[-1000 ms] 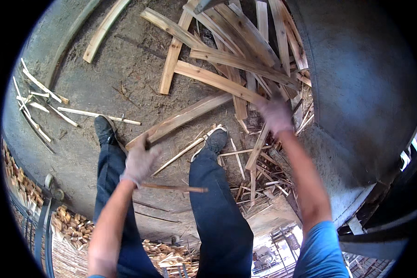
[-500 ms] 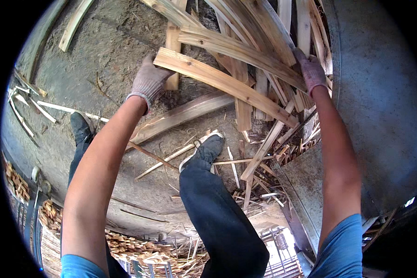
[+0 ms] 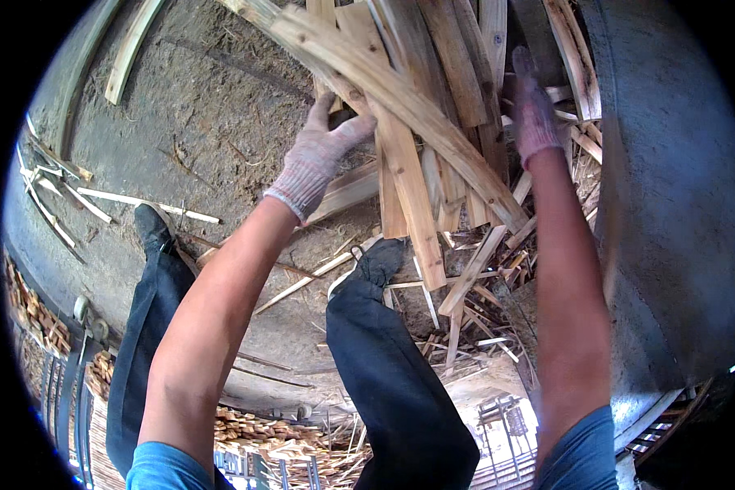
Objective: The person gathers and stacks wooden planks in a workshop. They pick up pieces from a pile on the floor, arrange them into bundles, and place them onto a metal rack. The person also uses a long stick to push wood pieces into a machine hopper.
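My left hand (image 3: pixel 322 159), in a pale knit glove, has its thumb and forefinger spread against the left edge of a loose pile of wooden boards. Beside its thumb a light board (image 3: pixel 408 196) points down toward my shoe. Lying slantwise over the pile is a long knotty board (image 3: pixel 400 102). On the pile's right side my right hand (image 3: pixel 534 114), also gloved and slightly blurred, stretches its fingers upward with nothing seen in them. Several more boards (image 3: pixel 449 65) lie lengthwise between the two hands.
A large grey metal sheet (image 3: pixel 670 204) rises at the right. Wood scraps and thin sticks (image 3: pixel 478 298) litter the ground near my shoe (image 3: pixel 377 263). Stacked cut wood (image 3: pixel 261 433) stands behind my legs. At the far left lie loose slats (image 3: pixel 49 196).
My left hand has moved right and pushed in the boards' left side. The light board has swung to a steeper angle. My right hand has come off the crossing board, its fingers straightened.
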A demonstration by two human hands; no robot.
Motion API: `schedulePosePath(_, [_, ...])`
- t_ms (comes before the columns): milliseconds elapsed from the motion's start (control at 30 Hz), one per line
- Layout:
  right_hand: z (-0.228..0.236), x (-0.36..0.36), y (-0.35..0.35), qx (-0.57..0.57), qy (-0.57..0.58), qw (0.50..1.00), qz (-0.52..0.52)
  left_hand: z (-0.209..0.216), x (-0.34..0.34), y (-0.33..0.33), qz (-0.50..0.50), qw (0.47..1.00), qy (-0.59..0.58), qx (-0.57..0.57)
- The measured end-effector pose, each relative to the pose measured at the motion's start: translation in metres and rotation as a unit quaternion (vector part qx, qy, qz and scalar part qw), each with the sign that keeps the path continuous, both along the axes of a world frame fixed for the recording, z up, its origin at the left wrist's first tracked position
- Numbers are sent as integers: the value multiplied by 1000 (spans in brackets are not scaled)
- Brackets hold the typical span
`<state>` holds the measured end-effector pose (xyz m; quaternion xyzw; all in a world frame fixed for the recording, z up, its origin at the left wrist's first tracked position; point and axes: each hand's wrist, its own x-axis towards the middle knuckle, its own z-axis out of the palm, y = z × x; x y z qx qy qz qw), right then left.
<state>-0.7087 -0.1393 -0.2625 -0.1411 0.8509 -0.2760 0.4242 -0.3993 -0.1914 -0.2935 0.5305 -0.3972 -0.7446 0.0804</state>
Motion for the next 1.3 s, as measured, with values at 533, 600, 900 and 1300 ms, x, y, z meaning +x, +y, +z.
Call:
schedulePosePath(533, [25,210,33,-23,-290,956,20,64,94,10,65,987,-2,146])
schedulePosePath(600, [35,246,47,-32,-239,971,2,85,108,17,67,984,-74,150])
schedulePosePath(900, [42,340,50,54,-239,960,138,107,217,68,192,959,-101,181])
schedulePosePath(1300, [-10,268,-48,136,90,976,144,37,252,37,73,974,-187,109])
